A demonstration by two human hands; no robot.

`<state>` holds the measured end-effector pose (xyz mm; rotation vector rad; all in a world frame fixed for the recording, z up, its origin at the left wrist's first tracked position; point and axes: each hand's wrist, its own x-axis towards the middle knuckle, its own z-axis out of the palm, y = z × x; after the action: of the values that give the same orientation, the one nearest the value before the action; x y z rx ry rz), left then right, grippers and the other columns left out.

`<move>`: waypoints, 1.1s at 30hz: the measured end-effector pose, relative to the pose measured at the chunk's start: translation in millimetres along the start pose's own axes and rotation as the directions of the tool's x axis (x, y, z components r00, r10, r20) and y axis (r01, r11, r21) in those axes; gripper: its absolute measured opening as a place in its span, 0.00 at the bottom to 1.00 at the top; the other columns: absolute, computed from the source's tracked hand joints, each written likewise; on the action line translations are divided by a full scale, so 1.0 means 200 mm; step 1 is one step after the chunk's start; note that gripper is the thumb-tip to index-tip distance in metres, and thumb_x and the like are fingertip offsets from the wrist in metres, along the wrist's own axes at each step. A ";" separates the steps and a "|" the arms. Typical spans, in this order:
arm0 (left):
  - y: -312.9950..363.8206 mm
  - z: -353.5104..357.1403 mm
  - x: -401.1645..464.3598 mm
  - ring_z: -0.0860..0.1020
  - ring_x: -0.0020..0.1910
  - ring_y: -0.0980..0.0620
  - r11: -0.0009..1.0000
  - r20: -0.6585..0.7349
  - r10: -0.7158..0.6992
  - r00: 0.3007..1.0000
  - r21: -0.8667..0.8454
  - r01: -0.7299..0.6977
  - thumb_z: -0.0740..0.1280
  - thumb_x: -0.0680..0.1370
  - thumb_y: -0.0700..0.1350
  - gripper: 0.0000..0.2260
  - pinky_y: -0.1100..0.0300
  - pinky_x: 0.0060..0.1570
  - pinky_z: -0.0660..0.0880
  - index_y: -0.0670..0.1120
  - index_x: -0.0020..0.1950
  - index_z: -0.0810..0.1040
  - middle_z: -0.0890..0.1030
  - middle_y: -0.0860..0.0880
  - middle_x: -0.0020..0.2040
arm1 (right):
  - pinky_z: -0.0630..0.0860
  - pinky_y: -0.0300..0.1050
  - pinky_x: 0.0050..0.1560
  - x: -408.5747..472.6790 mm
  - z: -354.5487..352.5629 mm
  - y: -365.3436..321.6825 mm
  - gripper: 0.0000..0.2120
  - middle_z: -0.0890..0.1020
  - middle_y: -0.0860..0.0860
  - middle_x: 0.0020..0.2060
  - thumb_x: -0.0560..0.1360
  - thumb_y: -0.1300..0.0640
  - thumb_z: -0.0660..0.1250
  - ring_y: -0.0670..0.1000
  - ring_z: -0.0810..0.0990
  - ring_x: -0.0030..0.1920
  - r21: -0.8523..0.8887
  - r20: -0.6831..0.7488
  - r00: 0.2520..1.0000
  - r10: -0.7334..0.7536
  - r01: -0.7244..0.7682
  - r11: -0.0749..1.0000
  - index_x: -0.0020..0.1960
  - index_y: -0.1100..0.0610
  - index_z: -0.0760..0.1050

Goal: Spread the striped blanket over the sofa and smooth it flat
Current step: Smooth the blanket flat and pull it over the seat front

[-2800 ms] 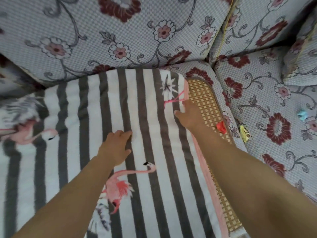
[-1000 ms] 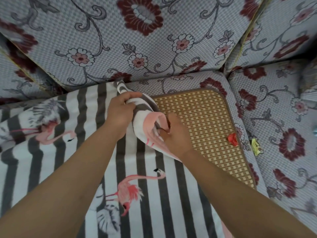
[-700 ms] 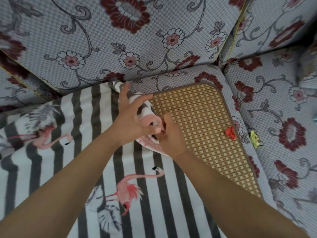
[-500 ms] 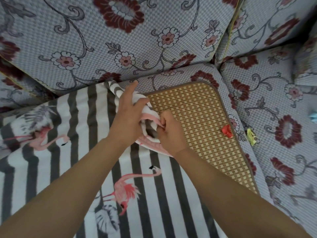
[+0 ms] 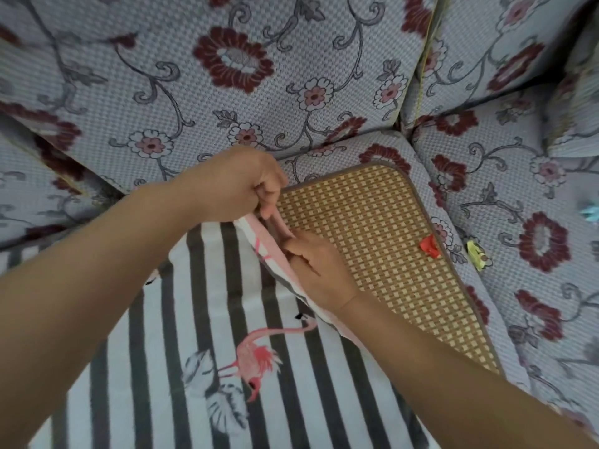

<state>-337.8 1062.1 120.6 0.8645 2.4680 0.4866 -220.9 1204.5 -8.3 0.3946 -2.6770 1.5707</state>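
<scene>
The striped blanket [image 5: 201, 319], grey and white with pink flamingos and a pink border, lies over the left part of the sofa seat. Its right edge is folded up off the woven mat. My left hand [image 5: 240, 186] pinches the far corner of that pink edge near the backrest. My right hand [image 5: 319, 270] grips the same edge a little nearer to me, fingers curled round the fold. The floral sofa [image 5: 227, 92] has grey cushions with dark red flowers.
A tan woven mat [image 5: 372, 241] with a brown border lies bare on the seat to the right of the blanket. Small red [image 5: 429, 246] and yellow [image 5: 476, 254] scraps sit at its right rim, a pale blue one [image 5: 588, 212] farther right. Back cushions rise close behind.
The blanket's right edge, flat over the mat 2.8 s ago, got bunched up and pulled left. My left hand has since moved up toward the backrest, stretching the pink edge between both hands.
</scene>
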 end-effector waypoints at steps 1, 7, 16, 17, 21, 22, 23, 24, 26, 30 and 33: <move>0.01 -0.03 0.00 0.77 0.50 0.61 0.998 0.019 0.009 1.000 0.060 -0.010 0.61 0.66 0.25 0.19 0.59 0.53 0.73 0.48 0.32 0.82 0.82 0.51 0.52 | 0.67 0.41 0.40 0.01 -0.02 -0.03 0.15 0.79 0.54 0.40 0.73 0.53 0.57 0.49 0.75 0.40 0.107 0.046 0.995 0.088 -0.092 0.990 0.45 0.59 0.80; 0.05 -0.14 0.01 0.77 0.56 0.48 0.971 0.182 -0.035 0.983 0.239 -0.009 0.62 0.70 0.31 0.14 0.60 0.57 0.70 0.44 0.40 0.85 0.82 0.48 0.54 | 0.70 0.43 0.45 0.02 -0.11 -0.06 0.12 0.72 0.53 0.47 0.72 0.53 0.70 0.51 0.73 0.45 -0.105 0.227 0.954 0.194 -0.174 0.979 0.51 0.60 0.77; 0.10 -0.24 0.04 0.74 0.47 0.48 0.860 0.238 0.022 0.971 0.491 -0.140 0.72 0.70 0.43 0.09 0.55 0.43 0.72 0.47 0.48 0.78 0.76 0.50 0.43 | 0.65 0.30 0.39 -0.01 -0.28 0.03 0.03 0.74 0.46 0.40 0.78 0.62 0.62 0.40 0.70 0.37 -0.003 -0.104 0.984 0.145 -0.146 0.989 0.50 0.59 0.73; 0.08 -0.25 0.10 0.74 0.45 0.48 0.875 0.159 0.040 0.987 0.471 -0.111 0.71 0.71 0.42 0.08 0.58 0.38 0.69 0.48 0.48 0.78 0.76 0.51 0.40 | 0.63 0.30 0.37 0.01 -0.30 0.06 0.03 0.73 0.44 0.37 0.79 0.61 0.61 0.39 0.69 0.35 0.021 -0.129 0.980 0.151 -0.149 0.989 0.50 0.60 0.73; 0.04 -0.24 0.40 0.72 0.35 0.46 0.875 -0.277 0.124 0.953 0.483 0.026 0.66 0.74 0.41 0.05 0.59 0.32 0.66 0.47 0.49 0.74 0.73 0.50 0.34 | 0.61 0.32 0.32 0.14 -0.42 0.20 0.05 0.68 0.40 0.32 0.80 0.61 0.59 0.38 0.67 0.30 0.062 -0.272 0.950 0.153 -0.141 0.988 0.48 0.62 0.71; 0.03 -0.22 0.48 0.72 0.34 0.45 0.892 -0.344 0.131 0.930 0.450 0.040 0.65 0.74 0.39 0.06 0.56 0.33 0.68 0.46 0.50 0.74 0.74 0.47 0.35 | 0.61 0.32 0.32 0.18 -0.46 0.24 0.04 0.68 0.40 0.32 0.81 0.61 0.59 0.38 0.68 0.30 0.034 -0.306 0.941 0.142 -0.138 0.990 0.48 0.61 0.71; 0.03 -0.20 0.57 0.73 0.35 0.43 0.910 -0.382 0.133 0.915 0.412 0.040 0.64 0.74 0.38 0.07 0.54 0.33 0.69 0.44 0.50 0.74 0.74 0.45 0.36 | 0.61 0.35 0.31 0.23 -0.48 0.30 0.04 0.67 0.40 0.31 0.81 0.61 0.58 0.38 0.68 0.30 -0.006 -0.334 0.934 0.129 -0.139 0.990 0.48 0.59 0.70; 0.03 -0.16 0.66 0.74 0.37 0.41 0.927 -0.410 0.134 0.902 0.374 0.033 0.63 0.73 0.36 0.07 0.53 0.34 0.69 0.43 0.51 0.74 0.74 0.43 0.36 | 0.62 0.40 0.30 0.26 -0.51 0.36 0.04 0.67 0.40 0.31 0.81 0.60 0.58 0.39 0.67 0.30 -0.042 -0.349 0.929 0.123 -0.147 0.988 0.48 0.57 0.69; 0.03 -0.09 0.85 0.76 0.41 0.39 0.950 -0.438 0.107 0.893 0.309 0.038 0.61 0.74 0.35 0.09 0.53 0.37 0.68 0.42 0.52 0.74 0.75 0.40 0.39 | 0.64 0.44 0.30 0.32 -0.54 0.50 0.05 0.68 0.41 0.30 0.81 0.58 0.57 0.46 0.68 0.29 -0.094 -0.375 0.916 0.142 -0.190 0.977 0.50 0.58 0.69; 0.02 0.11 1.21 0.77 0.48 0.38 0.964 -0.472 0.041 0.881 0.251 0.090 0.58 0.73 0.34 0.13 0.52 0.42 0.68 0.41 0.55 0.74 0.78 0.36 0.49 | 0.62 0.43 0.31 0.37 -0.57 0.79 0.08 0.70 0.45 0.30 0.81 0.55 0.55 0.49 0.70 0.29 -0.091 -0.417 0.878 0.233 -0.296 0.951 0.54 0.59 0.67; -0.03 0.28 1.45 0.76 0.52 0.40 0.960 -0.493 0.012 0.870 0.249 0.128 0.57 0.73 0.32 0.12 0.51 0.45 0.69 0.39 0.54 0.75 0.77 0.37 0.52 | 0.61 0.43 0.29 0.37 -0.55 0.96 0.08 0.74 0.49 0.33 0.81 0.56 0.56 0.52 0.71 0.29 -0.121 -0.448 0.856 0.259 -0.345 0.931 0.57 0.59 0.67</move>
<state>-509.8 1257.1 -20.4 0.8461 3.0806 0.3811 -348.4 1373.4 -108.8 -0.3602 -2.5866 1.2377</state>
